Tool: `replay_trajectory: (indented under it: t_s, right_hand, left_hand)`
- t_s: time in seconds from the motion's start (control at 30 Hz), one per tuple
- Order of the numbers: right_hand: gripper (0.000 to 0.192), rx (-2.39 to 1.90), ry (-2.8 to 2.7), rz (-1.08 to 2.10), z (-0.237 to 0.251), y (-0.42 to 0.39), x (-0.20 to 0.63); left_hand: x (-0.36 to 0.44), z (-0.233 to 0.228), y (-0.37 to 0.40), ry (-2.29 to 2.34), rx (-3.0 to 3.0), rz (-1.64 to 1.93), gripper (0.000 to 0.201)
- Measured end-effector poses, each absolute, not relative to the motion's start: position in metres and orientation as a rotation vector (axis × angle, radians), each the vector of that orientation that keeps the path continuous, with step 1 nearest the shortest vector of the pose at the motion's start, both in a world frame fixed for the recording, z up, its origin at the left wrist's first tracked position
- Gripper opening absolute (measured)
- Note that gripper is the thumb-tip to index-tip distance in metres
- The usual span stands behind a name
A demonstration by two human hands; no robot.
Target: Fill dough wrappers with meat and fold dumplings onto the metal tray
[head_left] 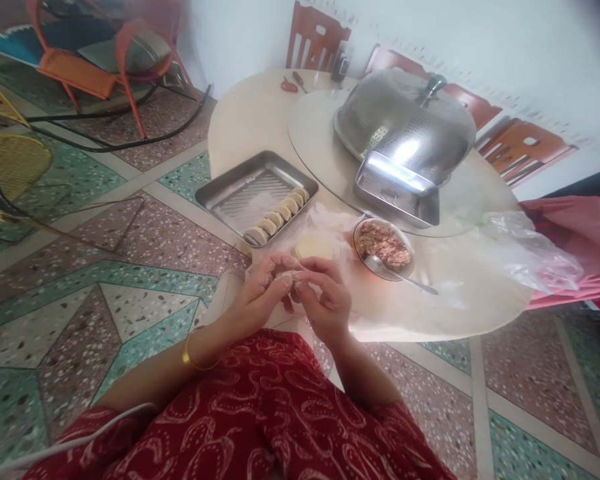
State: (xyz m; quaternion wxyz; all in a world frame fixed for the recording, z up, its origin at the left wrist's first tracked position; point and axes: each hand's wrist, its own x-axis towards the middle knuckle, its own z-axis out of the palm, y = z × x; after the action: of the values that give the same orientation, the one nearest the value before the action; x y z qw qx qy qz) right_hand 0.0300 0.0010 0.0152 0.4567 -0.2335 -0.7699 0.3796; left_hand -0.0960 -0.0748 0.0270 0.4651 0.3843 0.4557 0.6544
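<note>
White-dusted hands [263,285] [329,300], half-curled, fingertips [286,281] together

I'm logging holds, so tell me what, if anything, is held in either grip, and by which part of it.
It cannot be told: the left grip and right grip meet, hiding whatever may lie between them.

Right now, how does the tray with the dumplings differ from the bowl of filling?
The tray is rectangular; the bowl is round. The tray also looks clearly larger than the bowl. The tray holds pale dumplings in a row along one side, leaving much of its bottom uncovered, while the bowl holds a pinkish filling with a spoon whose handle sticks out over the rim. Both stand on the table.
</note>
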Motion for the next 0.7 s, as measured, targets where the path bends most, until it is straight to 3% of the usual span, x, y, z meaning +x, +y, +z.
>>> replay_trajectory:
  t_s: [0.17,0.33,0.47,0.57,0.7]
  right_hand:
    - [0.03,-0.557,-1.86,1.029,0.008,-0.002,0.03]
    - [0.019,-0.569,-1.891,0.977,0.003,-0.004,0.026]
    - [0.023,-0.548,-1.876,1.019,-0.007,-0.002,0.029]
    - [0.044,-0.562,-1.683,1.35,-0.01,0.005,0.032]
    - [0.063,-0.664,-1.369,2.04,-0.004,0.01,0.027]
  left_hand:
    - [-0.095,0.023,-0.073,1.057,0.877,1.57,0.036]
    - [-0.093,0.017,-0.073,0.997,0.855,1.499,0.046]
    - [-0.097,0.016,-0.073,1.02,0.895,1.452,0.049]
    - [-0.104,0.02,-0.073,1.039,0.983,1.382,0.046]
    - [-0.112,0.029,-0.074,1.136,1.281,1.11,0.029]
